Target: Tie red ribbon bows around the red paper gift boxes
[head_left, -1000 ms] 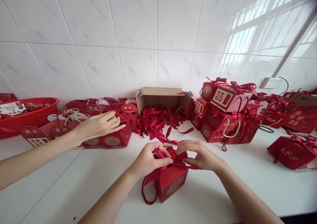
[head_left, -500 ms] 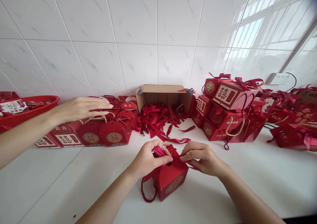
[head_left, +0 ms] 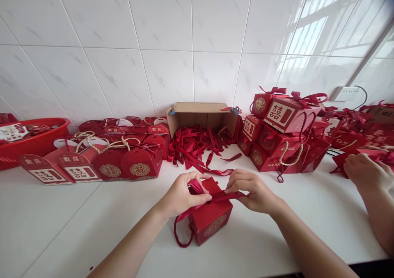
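A small red gift box [head_left: 214, 218] with a gold round emblem stands on the white table before me, a dark red cord handle [head_left: 184, 242] hanging at its left side. Over its top, my left hand [head_left: 184, 192] pinches a loop of red ribbon [head_left: 194, 186] between thumb and fingers. My right hand [head_left: 252, 190] is closed on the same ribbon at the box's right edge, where a length of it stretches between both hands. The fingers partly cover the knot area.
A cardboard box [head_left: 201, 107] spills loose red ribbons [head_left: 197, 146] at the back. Rows of red gift boxes [head_left: 141, 163] stand left, beside a red basin [head_left: 33, 146]. Bow-tied boxes [head_left: 285, 116] are stacked right. Another person's hand [head_left: 369, 173] works at the far right.
The other person's arm has left the boxes on the left, and a hand now shows at the far right. My right hand has drawn the ribbon flatter across the box top.
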Motion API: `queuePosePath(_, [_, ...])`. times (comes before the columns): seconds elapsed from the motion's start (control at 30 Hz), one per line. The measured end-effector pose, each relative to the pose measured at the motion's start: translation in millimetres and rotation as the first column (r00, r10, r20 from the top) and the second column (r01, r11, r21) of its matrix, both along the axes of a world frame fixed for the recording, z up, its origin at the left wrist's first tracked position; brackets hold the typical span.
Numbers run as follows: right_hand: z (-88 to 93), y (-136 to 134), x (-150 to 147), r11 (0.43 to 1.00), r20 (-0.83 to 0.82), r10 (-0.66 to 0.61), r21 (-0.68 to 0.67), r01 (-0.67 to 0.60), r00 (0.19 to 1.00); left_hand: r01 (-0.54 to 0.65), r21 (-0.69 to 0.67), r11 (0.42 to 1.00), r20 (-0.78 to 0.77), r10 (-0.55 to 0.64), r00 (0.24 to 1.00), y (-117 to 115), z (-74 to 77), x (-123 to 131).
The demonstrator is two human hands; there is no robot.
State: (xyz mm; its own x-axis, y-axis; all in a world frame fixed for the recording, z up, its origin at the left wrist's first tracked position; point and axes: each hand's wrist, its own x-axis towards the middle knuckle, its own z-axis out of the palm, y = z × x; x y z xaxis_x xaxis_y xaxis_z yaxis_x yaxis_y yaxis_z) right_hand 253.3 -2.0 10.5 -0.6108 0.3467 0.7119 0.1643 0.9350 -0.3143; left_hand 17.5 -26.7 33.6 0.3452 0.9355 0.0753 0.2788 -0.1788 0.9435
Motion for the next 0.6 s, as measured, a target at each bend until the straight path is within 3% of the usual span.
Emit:
queuePosePath(0.4, [-5.9, -0.1, -8.7, 0.997, -0.082, -0.073, 0.02, 0.075, 0.994, 0.061, 0.001, 0.998, -0.009, -0.061, 0.998, -0.1, 0.4, -4.8])
queuePosePath(0.6, [-8.3, -5.2, -16.8, 0.983, -0.166, -0.169, -0.104, 0.153, 0.972, 0.08, 0.026, 0.996, -0.018, -0.079, 0.997, -1.1, 2.7, -7.2])
